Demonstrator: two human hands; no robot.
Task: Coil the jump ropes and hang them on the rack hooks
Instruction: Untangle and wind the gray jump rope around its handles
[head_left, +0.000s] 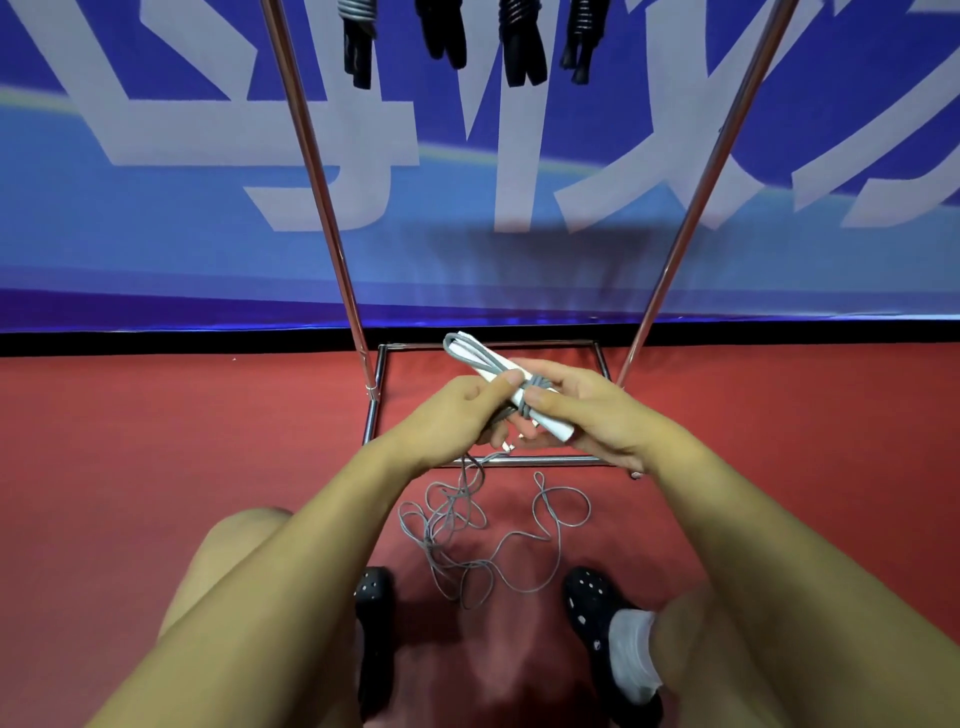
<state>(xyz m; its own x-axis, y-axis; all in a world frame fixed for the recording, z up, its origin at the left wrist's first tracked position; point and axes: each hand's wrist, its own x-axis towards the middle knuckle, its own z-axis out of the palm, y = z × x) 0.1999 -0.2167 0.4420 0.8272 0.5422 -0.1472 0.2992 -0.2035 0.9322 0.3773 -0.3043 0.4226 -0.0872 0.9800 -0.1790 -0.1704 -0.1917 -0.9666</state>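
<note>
A grey jump rope with white handles (480, 361) is held in front of me, its handles laid side by side with a few turns of cord wound round them. My right hand (587, 410) grips the handles from the right. My left hand (457, 410) pinches the cord at the wound part. The loose rest of the cord (483, 535) hangs down and lies tangled on the red floor between my feet. A chrome rack (317, 171) stands just ahead, and several coiled ropes with black handles (522, 47) hang from its top.
The rack's rectangular base frame (374, 415) lies on the red floor under my hands. A blue banner wall (156, 234) closes the space behind the rack. My black shoes (597, 608) stand on either side of the loose cord.
</note>
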